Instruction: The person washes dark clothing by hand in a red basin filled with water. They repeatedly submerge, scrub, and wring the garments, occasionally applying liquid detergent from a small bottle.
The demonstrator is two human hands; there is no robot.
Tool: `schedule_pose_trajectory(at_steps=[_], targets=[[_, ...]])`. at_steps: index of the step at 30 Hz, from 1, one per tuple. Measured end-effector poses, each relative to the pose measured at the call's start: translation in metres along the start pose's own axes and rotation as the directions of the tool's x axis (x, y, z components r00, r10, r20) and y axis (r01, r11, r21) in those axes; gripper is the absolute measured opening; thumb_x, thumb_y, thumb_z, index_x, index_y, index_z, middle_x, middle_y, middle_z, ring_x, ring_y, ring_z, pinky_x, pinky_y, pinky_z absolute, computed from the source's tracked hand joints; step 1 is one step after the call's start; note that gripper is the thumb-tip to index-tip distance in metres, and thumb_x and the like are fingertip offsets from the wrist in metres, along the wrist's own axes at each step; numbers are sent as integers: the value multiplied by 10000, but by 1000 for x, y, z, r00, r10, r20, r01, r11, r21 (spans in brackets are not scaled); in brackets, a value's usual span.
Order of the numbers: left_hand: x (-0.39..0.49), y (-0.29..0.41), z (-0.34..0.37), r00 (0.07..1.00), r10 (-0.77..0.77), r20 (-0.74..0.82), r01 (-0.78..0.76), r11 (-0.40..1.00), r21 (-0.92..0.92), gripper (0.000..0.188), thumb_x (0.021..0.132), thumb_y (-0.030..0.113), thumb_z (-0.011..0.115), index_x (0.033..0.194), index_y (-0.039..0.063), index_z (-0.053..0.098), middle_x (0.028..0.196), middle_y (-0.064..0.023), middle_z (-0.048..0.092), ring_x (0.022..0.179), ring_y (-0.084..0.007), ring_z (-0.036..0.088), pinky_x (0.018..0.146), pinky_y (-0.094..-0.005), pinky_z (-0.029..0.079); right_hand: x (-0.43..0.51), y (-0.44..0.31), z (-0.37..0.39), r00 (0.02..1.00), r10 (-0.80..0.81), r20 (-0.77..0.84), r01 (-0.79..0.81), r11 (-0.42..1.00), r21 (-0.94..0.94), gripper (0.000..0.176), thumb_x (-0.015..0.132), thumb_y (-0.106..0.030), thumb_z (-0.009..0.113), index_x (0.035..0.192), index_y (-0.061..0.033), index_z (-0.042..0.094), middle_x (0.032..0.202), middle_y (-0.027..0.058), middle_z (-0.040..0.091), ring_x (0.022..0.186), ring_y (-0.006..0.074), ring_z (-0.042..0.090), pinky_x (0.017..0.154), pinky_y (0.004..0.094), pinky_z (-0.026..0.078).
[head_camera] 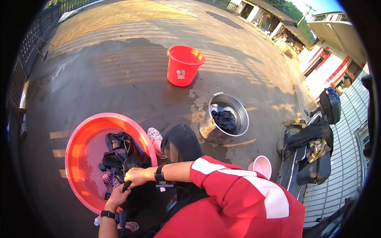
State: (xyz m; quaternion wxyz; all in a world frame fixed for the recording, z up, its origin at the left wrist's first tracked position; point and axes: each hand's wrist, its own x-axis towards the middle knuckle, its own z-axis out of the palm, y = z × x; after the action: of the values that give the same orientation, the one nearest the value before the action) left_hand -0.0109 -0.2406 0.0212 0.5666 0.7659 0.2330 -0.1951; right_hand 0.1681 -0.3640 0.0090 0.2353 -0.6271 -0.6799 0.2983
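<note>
Close together at the near rim of a wide red plastic basin (76,178), both my hands grip dark fabric. My right hand (137,176) is closed over a black garment (137,162) that trails into the basin. Just below it, my left hand (118,194) clasps a bunched end of dark cloth; whether this is part of the same garment is hard to tell. Wet black clothes (116,160) lie in the basin's water, beside a purple checked cloth (110,181). Shadow hides the fabric underneath my hands.
A metal bucket (205,128) holding dark and white cloths stands beyond my knee. Farther out is a red plastic bucket (183,70). A pink basin (263,166) sits behind, near a parked motorcycle (297,154) draped with clothes. A person (336,87) is beyond it.
</note>
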Motion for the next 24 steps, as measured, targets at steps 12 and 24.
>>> schedule_pose_trajectory(at_steps=[12,24], targets=[[-35,46,-10,943,135,-306,-285,802,-524,150,834,56,617,956,0,684,830,40,639,719,-63,572,691,-224,468,-27,44,-22,932,362,0,-359,924,-132,419,722,-434,785,1018,-143,730,1055,75,689,1060,325,587,796,504,470],[-106,72,-41,790,114,-602,-492,704,-512,446,823,28,720,1249,-11,593,1158,-80,672,1049,-190,634,982,-320,467,14,-15,-103,953,233,-196,-50,755,654,170,828,-91,600,922,18,691,803,4,662,800,106,601,772,288,492]])
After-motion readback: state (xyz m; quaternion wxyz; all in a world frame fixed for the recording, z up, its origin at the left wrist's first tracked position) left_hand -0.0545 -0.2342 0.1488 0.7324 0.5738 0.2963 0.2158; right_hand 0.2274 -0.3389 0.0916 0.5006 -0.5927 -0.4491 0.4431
